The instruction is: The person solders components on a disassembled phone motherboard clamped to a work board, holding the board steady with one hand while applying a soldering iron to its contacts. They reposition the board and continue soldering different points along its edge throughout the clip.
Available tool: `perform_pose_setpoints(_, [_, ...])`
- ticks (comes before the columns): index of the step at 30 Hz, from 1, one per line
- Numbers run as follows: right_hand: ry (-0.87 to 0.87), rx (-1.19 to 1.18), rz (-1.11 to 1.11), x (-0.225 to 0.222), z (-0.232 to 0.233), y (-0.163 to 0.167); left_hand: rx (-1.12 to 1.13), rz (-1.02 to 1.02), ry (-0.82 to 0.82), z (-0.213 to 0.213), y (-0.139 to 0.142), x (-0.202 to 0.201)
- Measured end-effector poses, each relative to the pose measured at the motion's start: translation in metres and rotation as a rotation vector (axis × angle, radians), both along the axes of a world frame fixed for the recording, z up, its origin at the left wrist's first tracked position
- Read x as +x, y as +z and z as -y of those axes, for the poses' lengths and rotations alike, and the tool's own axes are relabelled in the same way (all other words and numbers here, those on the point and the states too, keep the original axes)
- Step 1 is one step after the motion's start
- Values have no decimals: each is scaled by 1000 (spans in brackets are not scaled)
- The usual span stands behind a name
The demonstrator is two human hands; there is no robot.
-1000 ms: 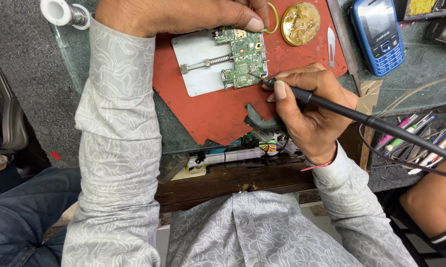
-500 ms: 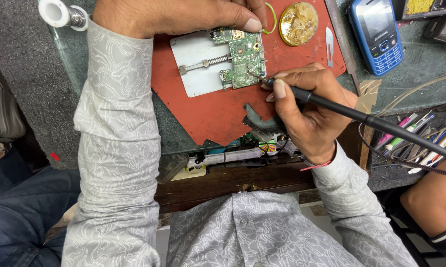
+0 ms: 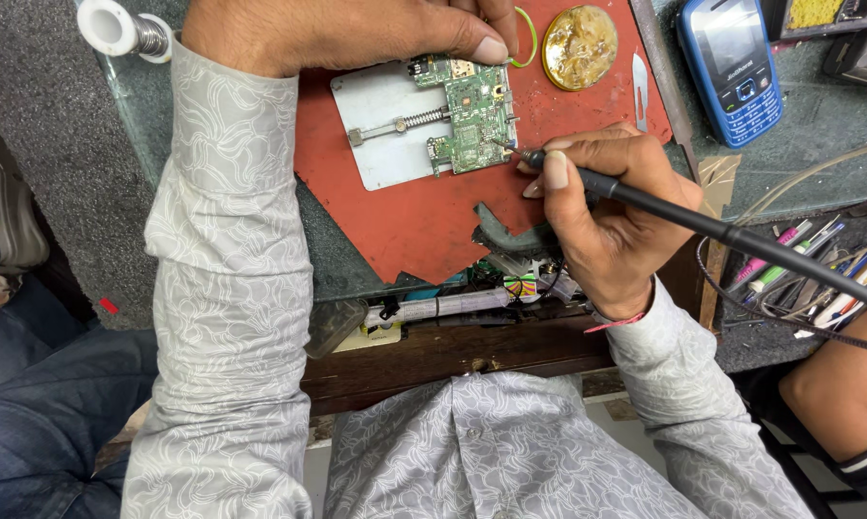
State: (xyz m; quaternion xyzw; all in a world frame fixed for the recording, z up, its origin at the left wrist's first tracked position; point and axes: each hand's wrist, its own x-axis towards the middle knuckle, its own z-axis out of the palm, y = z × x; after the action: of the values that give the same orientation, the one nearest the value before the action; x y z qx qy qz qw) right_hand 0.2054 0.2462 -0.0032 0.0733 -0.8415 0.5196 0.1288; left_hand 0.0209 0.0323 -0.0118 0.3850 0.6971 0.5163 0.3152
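Observation:
A green circuit board (image 3: 470, 120) is clamped in a silver metal holder (image 3: 390, 125) lying on a worn red mat (image 3: 424, 216). My right hand (image 3: 602, 216) grips a black soldering iron (image 3: 645, 202), and its tip touches the right edge of the board. My left hand (image 3: 357, 29) reaches over from the top, thumb pressed at the board's upper edge near a thin yellow-green wire loop (image 3: 525, 34). Whether its hidden fingers pinch that wire is not visible.
A round brass tin (image 3: 580, 46) and a metal blade (image 3: 641, 79) lie on the mat's far right. A blue keypad phone (image 3: 731, 62) sits beyond. A solder spool (image 3: 116, 29) is top left. Pens and cables (image 3: 808, 274) crowd the right. Another person's arm (image 3: 837, 394) is bottom right.
The view has shifted slightly downward. The iron's tip stays at the board's right edge and both hands keep their places.

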Motion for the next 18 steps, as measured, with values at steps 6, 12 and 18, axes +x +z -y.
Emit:
perform_pose_setpoints(6, [28,-35,28,1,-2,-4,0,-3,9,2,1,1])
perform_pose_setpoints(12, [28,-54,18,1,-1,-6,-5,39,-1,1,1,1])
perform_pose_setpoints(18, [25,11,-10,0,-2,-4,28,8,-7,2,0,1])
